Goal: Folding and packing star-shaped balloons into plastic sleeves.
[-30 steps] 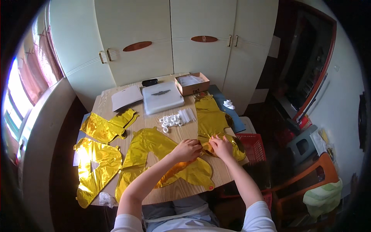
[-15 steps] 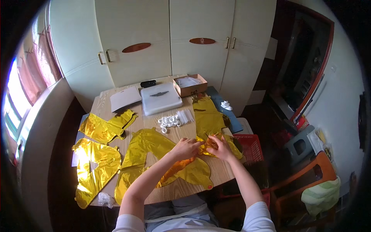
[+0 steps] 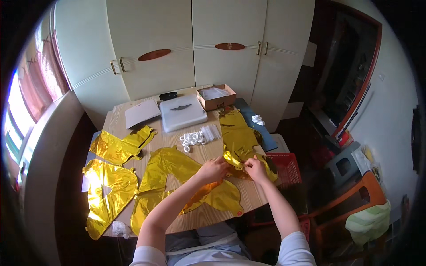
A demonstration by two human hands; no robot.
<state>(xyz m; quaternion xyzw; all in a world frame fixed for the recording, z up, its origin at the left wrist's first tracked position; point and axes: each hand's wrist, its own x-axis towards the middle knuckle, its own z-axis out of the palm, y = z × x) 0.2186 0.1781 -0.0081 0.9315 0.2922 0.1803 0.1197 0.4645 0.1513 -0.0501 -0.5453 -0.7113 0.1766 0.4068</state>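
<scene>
A flat gold foil balloon [image 3: 237, 133] lies along the table's right side, its near edge folded up and shiny between my hands. My left hand [image 3: 214, 169] has its fingers closed on that edge. Close by on the right, my right hand [image 3: 255, 169] pinches the same edge. Under my left forearm spreads a larger gold foil balloon [image 3: 171, 160], partly hidden by the arm. Two more flat gold balloons rest at the left, one bent farther back [image 3: 113, 147] and one with a hole nearer me [image 3: 116, 190].
Behind my hands sit several white rings [image 3: 193, 138] and thin clear tubes [image 3: 211, 132]. Farther back are a translucent case [image 3: 184, 117], a cardboard box [image 3: 217, 102] and grey-white sheets [image 3: 142, 114]. A red basket [image 3: 290, 166] and a wooden chair [image 3: 346, 217] stand at the right.
My right hand's fingers, spread before, are now pinched on the foil and slightly farther right. The balloon's near edge has been pulled up into a bright fold between my hands.
</scene>
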